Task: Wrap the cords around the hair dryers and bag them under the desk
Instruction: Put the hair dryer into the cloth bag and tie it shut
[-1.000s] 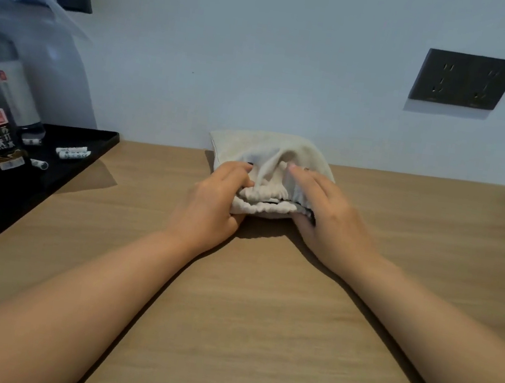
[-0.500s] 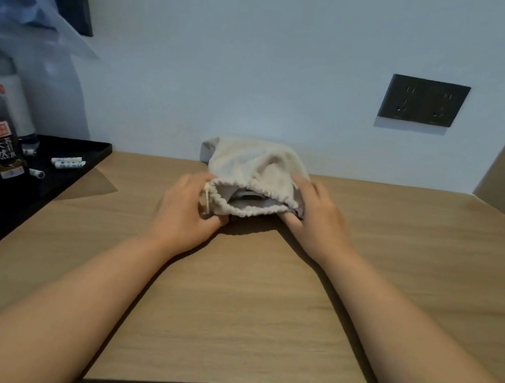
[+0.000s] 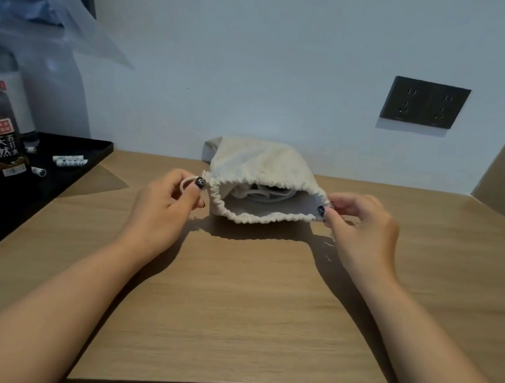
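two hands, left hand [image 3: 163, 207] and right hand [image 3: 360, 228], pinch one drawstring bag [image 3: 261, 169] open at the desk's [image 3: 244, 305] back edge.

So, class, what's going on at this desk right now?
A person is closing a cream drawstring bag that lies on the wooden desk, mouth toward them. The left hand pinches the drawstring loop at one side of the mouth and the right hand pinches the other side. The mouth is not yet drawn shut; something pale shows inside, too unclear to name.
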A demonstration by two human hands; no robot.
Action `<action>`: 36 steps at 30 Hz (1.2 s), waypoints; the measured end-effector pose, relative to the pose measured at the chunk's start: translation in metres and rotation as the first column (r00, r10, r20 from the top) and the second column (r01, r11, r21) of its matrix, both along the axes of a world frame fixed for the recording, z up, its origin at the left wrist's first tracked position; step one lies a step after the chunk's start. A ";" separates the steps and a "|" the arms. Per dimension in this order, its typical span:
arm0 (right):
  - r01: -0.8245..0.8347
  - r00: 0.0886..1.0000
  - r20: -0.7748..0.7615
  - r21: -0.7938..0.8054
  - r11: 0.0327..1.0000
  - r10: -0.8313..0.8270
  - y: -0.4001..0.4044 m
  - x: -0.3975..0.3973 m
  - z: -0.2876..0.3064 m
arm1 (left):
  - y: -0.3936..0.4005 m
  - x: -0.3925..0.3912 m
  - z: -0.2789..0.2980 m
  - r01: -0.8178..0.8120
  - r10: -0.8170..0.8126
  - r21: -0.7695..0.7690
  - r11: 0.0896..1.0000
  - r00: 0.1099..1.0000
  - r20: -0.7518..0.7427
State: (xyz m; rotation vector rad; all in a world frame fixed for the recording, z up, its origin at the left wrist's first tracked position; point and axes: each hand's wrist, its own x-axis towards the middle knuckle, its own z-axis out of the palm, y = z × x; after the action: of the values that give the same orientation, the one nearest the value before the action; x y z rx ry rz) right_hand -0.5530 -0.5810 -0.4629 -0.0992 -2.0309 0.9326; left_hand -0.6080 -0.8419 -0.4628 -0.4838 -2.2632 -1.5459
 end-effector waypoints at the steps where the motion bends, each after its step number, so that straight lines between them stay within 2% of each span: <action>1: 0.006 1.000 -0.019 0.025 1.000 -0.006 -0.001 0.000 -0.001 | -0.001 0.000 0.001 0.012 -0.013 0.020 1.000 1.000 0.011; 3: 0.061 0.995 -0.086 0.209 0.976 -0.044 -0.008 0.000 -0.004 | -0.002 0.000 0.002 0.047 -0.048 0.042 0.998 0.999 0.021; 5: 0.129 0.984 -0.172 0.443 0.887 -0.057 -0.024 -0.002 -0.007 | -0.001 0.001 0.002 0.077 -0.077 0.010 0.997 0.997 0.003; 8: 0.039 0.981 -0.170 0.648 0.761 0.095 -0.059 -0.004 -0.011 | 0.001 0.003 0.002 0.147 -0.146 -0.103 0.984 0.989 0.016; 10: -0.042 0.978 -0.117 0.707 0.706 0.175 -0.076 -0.007 -0.015 | 0.000 0.004 0.002 0.165 -0.161 -0.169 0.972 0.986 0.040; 13: -0.075 0.978 -0.094 0.670 0.738 0.186 -0.084 -0.018 -0.016 | -0.001 0.004 0.004 0.122 -0.126 -0.235 0.964 0.992 0.001; 15: -0.090 0.978 -0.088 0.643 0.761 0.190 -0.085 -0.027 -0.016 | 0.000 0.004 0.005 0.096 -0.104 -0.228 0.969 0.994 -0.024; 20: -0.158 0.968 -0.051 0.644 0.749 0.248 -0.081 -0.044 -0.016 | 0.001 0.003 0.005 0.040 -0.054 -0.191 0.981 0.996 -0.067; 24: -0.128 0.954 -0.142 0.606 0.785 0.265 -0.079 -0.051 -0.016 | 0.001 0.001 0.004 0.008 -0.026 -0.183 0.983 0.995 -0.094; 28: -0.050 0.949 -0.224 0.587 0.808 0.222 -0.080 -0.051 -0.017 | 0.000 0.000 0.006 0.010 -0.021 -0.122 0.993 0.996 -0.086; 36: -0.056 0.955 -0.214 0.552 0.832 0.206 -0.082 -0.047 -0.014 | -0.007 0.004 0.019 0.111 -0.111 0.066 0.992 0.994 -0.006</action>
State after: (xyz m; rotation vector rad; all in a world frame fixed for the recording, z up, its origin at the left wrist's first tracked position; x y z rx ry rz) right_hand -0.5998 -0.6626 -0.4764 0.4618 -1.9854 0.3883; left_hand -0.6035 -0.8489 -0.4440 -0.6013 -2.2089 -1.6670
